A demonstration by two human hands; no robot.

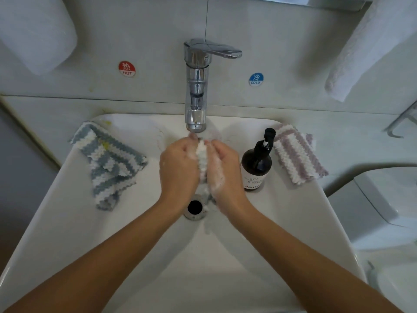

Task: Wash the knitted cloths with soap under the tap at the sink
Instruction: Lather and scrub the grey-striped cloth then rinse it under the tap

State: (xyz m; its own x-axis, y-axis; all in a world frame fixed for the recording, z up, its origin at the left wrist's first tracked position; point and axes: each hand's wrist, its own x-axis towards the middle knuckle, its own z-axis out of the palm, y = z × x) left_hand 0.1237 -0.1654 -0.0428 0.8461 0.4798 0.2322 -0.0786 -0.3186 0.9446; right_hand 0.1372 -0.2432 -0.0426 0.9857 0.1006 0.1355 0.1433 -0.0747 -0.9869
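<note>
White basin below; my left hand and right hand clamp a soapy knitted cloth between them, just under the tap. I'd rub palm against palm, turning folds into the stream.

Most of the soapy cloth is hidden between the left hand and the right hand; only a white strip shows. Its colour may be grey, but foam blurs it. The soap bottle label is too small to read. Both arms are cut off at the bottom edge.
</note>
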